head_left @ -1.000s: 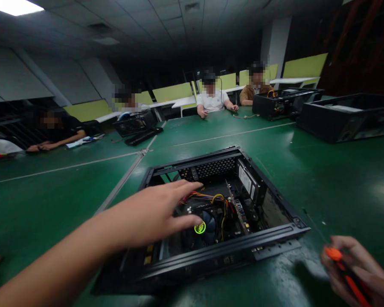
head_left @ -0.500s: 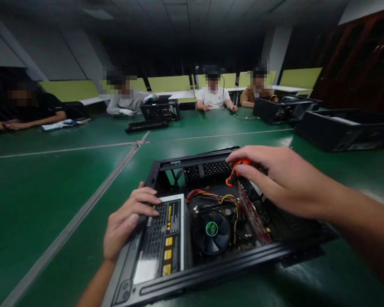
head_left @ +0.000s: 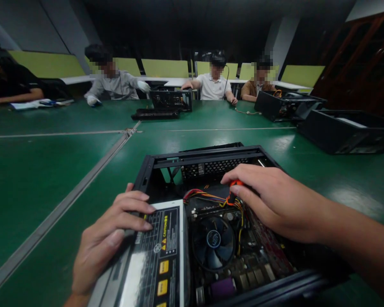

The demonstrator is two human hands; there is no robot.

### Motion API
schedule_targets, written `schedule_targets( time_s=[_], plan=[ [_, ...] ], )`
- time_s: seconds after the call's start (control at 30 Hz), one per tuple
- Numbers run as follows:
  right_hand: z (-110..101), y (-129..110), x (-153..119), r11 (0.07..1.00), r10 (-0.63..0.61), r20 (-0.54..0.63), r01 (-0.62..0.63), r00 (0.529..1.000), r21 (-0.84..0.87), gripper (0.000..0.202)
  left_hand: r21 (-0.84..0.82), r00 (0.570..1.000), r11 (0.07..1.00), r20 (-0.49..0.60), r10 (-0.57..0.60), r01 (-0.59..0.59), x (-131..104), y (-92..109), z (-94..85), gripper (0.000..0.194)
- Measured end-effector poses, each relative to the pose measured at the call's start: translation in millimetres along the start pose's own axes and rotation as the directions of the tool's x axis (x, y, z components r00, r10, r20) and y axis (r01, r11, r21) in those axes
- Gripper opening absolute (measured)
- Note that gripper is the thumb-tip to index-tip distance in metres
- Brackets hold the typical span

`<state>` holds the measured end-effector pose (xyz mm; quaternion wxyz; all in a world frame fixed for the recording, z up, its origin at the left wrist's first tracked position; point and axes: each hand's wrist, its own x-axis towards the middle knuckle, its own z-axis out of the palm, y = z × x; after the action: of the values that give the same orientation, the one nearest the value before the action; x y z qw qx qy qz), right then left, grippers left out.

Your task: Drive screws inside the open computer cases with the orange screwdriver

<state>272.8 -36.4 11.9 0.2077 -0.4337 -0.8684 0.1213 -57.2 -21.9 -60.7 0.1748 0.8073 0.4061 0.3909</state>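
Left hand [head_left: 104, 230] palm down; right hand [head_left: 272, 200] curled, gripping.

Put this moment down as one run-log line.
left hand: on power supply | right hand: gripping orange-black tool | computer case: open side up, on green table | fan: beside power supply

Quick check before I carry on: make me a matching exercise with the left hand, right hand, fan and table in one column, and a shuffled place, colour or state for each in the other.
Column one:
1. Left hand
2. Right hand
3. Fan
4. Table

Column two:
A. Green
B. Gripping an orange and black handle
C. Round, with dark blades
D. Fingers resting on the power supply

Right pairs: 1-D, 2-B, 3-C, 4-A.
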Motion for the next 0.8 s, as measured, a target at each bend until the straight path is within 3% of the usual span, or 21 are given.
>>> schedule_targets(
  time_s=[0.13,0.63,0.8],
  plan=[
    [1.3,0.9,-0.7,1.0,0.021,0.023,-0.021,1.0,0.003,0.02,-0.236,0.995,0.971,-0.087,-0.045,0.023,0.4,6.5,5.1,0.029],
    [5.7,4.8,4.3,0.997,-0.02,-0.084,0.013,0.996,-0.08,0.026,-0.272,0.992,0.962,-0.122,-0.036,0.002,0.6,10.7,10.3,0.034],
    [8.6,2.4,5.9,0.994,-0.002,-0.022,0.0,1.0,-0.106,0.027,-0.241,0.992,0.969,-0.098,-0.074,0.048,1.4,13.8,7.2,0.03]
  ],
)
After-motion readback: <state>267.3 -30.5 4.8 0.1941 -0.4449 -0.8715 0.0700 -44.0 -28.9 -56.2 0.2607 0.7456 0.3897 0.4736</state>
